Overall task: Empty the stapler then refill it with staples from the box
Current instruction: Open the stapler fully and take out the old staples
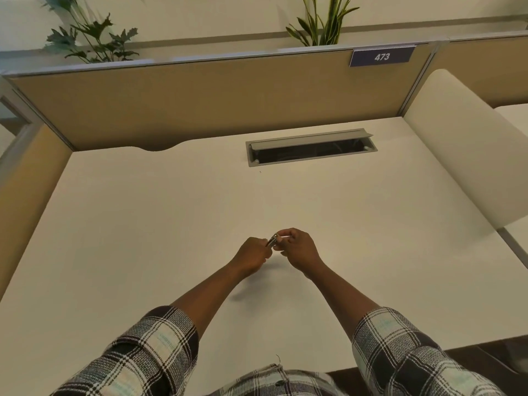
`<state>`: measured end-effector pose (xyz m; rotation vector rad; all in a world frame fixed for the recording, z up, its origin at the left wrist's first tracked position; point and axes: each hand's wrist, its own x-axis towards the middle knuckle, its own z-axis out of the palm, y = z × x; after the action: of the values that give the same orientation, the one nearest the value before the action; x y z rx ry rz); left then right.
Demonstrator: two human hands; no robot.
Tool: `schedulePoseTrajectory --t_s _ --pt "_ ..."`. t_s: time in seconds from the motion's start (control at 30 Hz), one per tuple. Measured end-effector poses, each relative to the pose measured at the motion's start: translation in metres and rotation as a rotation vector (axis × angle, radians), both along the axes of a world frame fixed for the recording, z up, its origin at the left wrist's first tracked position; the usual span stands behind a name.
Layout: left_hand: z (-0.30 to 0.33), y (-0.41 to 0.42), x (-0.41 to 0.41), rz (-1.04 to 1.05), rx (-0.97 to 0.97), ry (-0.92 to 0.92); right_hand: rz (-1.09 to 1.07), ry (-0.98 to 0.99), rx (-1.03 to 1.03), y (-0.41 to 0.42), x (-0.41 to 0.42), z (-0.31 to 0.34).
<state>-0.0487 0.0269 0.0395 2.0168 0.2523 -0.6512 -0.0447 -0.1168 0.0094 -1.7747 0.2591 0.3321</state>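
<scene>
Above the near worktop (171, 224), my left hand (251, 257) clamps the stapler (272, 240); my right hand (300, 248) pinches its end and should pull straight.

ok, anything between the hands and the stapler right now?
Nothing visible. The left hand and right hand both already hold the small metal stapler above the desk. No staple box is in view, so that path can't be judged.

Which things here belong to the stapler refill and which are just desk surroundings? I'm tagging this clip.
Job:
small metal stapler, held between both hands
left hand
right hand

Surroundings:
desk
cable tray
473 sign
plants

No staple box is in view.
</scene>
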Motion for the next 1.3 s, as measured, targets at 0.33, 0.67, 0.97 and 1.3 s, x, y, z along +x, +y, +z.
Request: schedulePoseTrajectory --t_s 0.33,0.67,0.97,1.3 --pt "-0.001 -0.009 -0.003 -0.288 0.306 -0.143 0.053 -0.106 -0.208 -0.013 0.003 -0.006" --pt "-0.006 -0.020 0.006 0.054 0.008 0.045 0.099 -0.099 -0.193 -0.024 0.011 -0.012" --pt "-0.016 -0.024 0.019 0.117 0.026 0.021 0.152 -0.117 -0.195 -0.029 0.017 -0.009" --pt "-0.026 -0.016 0.016 -0.040 0.034 -0.095 0.151 -0.143 -0.223 -0.029 0.021 -0.012"
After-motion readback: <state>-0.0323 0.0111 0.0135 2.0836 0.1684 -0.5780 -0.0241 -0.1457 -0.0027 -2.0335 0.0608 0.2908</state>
